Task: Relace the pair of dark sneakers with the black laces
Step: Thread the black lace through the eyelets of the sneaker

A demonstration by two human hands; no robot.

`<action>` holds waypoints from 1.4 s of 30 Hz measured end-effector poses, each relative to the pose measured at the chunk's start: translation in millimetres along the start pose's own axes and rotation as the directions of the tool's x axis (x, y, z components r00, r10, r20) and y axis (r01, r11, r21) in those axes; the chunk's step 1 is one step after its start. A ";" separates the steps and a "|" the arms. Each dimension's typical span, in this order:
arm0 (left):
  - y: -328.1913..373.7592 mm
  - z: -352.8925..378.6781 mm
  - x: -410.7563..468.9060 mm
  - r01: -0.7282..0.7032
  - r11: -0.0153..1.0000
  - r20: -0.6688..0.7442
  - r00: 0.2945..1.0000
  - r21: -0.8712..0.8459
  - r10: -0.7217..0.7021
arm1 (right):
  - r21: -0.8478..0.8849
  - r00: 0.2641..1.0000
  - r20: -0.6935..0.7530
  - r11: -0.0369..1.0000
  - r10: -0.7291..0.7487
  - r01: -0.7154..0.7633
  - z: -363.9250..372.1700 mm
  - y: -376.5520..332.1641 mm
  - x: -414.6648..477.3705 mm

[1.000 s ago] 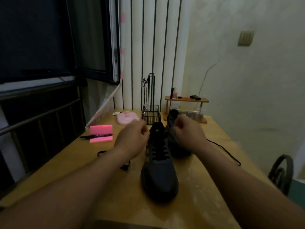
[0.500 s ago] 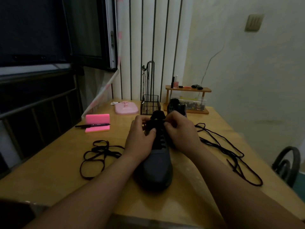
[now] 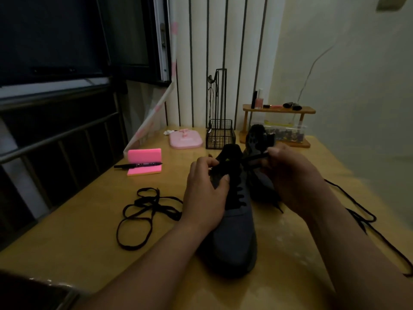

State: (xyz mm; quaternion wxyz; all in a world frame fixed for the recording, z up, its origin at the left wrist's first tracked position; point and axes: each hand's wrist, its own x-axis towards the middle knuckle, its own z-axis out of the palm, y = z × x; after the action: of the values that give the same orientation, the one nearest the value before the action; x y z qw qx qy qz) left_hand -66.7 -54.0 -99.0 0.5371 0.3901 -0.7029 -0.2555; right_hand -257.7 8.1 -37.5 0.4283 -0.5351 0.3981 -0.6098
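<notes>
Dim, yellowish room light. The window [image 3: 55, 36] left of the tabletop [image 3: 89, 231] is black. The tabletop carries a faint sheen. Frame edges bend; fine detail is soft.

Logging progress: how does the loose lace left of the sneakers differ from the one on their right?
The left lace lies bunched in loops, fully in view; the right lace trails stretched out toward the near edge of the table, partly behind the right forearm. Both are black and lie loose.
</notes>
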 end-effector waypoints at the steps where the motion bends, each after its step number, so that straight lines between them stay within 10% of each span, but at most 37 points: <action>1: 1.0 -0.1 -1.1 0.010 1.000 0.000 1.000 -0.008 -0.010 | 0.093 1.000 0.022 0.996 0.010 -0.012 -1.9 2.1 -1.0; 7: 4.6 -1.5 -4.8 -0.020 0.999 -0.012 1.000 0.027 0.020 | 0.278 0.999 -0.032 0.960 0.029 -0.019 -2.5 -0.1 -1.0; 12: 7.7 -2.4 0.4 0.032 0.999 0.007 0.999 0.039 -0.032 | -0.383 0.995 -0.008 0.919 0.095 -0.091 -2.9 4.3 -8.8; 17: 8.9 -3.6 1.5 0.063 0.997 0.027 0.998 0.053 -0.065 | 0.470 0.998 -0.043 0.882 0.052 -0.026 -19.4 -9.5 -9.7; 19: 10.1 -3.5 1.8 0.074 0.994 0.031 0.997 0.075 -0.076 | 0.122 0.990 -0.085 0.988 0.110 -0.099 -19.7 -4.5 -10.2; 21: 11.2 -3.3 2.1 0.072 0.993 0.028 0.997 0.097 -0.075 | -0.396 0.989 -0.093 0.907 0.113 -0.141 -12.3 2.5 -11.6; 23: 12.5 -3.4 1.8 0.067 0.992 0.025 0.997 0.108 -0.071 | -0.538 0.994 -0.049 0.836 0.095 -0.106 -5.2 4.2 -11.0; 26: 13.9 -2.2 0.2 0.071 0.990 0.014 0.997 0.125 -0.073 | -0.042 1.000 -0.006 0.999 0.022 -0.022 -4.0 -2.2 -9.9; 29: 15.8 -1.0 -1.0 0.089 0.988 0.000 0.996 0.123 -0.089 | 0.443 0.990 -0.142 0.895 0.023 0.043 -13.4 -3.0 -5.1; 32: 16.6 -4.5 3.8 0.050 0.994 0.001 0.999 0.096 -0.050 | -0.238 0.931 -0.355 0.955 0.082 -0.175 -17.1 15.1 4.0; 35: 19.0 -11.1 15.7 -0.051 0.983 0.063 0.997 0.175 0.041 | -0.785 0.897 -0.410 0.564 -0.164 -0.255 -13.6 27.8 6.5; 38: 25.3 -18.6 27.6 -0.127 0.962 0.155 0.984 0.241 0.091 | -0.862 0.806 -0.382 0.489 -0.452 -0.135 -7.8 23.2 3.9; 42: 31.4 -27.8 39.6 -0.134 0.962 0.290 0.955 0.240 0.061 | -0.699 0.821 -0.379 0.714 -0.427 0.049 4.5 12.9 -4.6</action>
State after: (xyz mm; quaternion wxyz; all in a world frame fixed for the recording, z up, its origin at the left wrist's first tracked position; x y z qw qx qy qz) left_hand -53.4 -67.2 -44.4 0.3895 0.3809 -0.8173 -0.1879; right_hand -251.7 8.3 -50.6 0.0020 -0.5159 0.6112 -0.6003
